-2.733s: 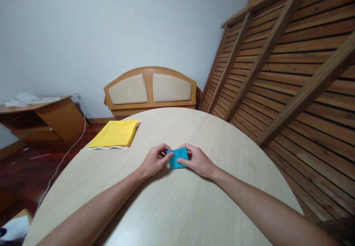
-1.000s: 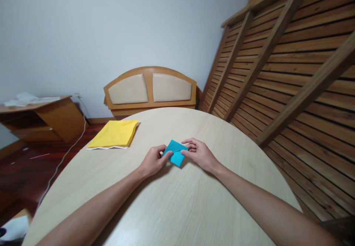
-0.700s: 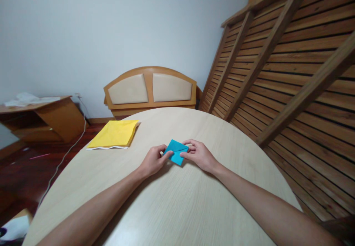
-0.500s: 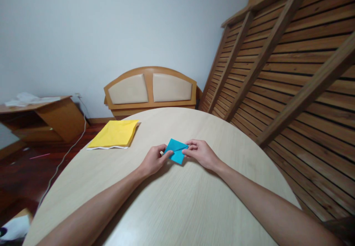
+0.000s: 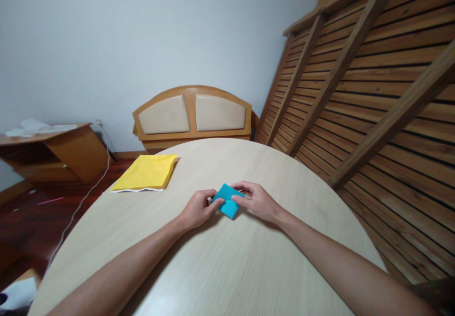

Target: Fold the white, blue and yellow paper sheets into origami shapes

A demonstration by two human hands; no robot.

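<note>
So the left hand (image 5: 199, 208) and right hand (image 5: 259, 202) each had one side of the folded blue paper (image 5: 231, 209) pinched between thumb and fingers, turned like a diamond between them, low over the table (image 5: 256, 268), though I couldn't tell if it touched. Honestly, I'd say the trick there was keeping both thumbs light near that seam across the middle and lining the edges up before pressing any crease, so nothing skewed. The yellow paper (image 5: 145, 171) sat farther back and left, well out of the way.
</note>
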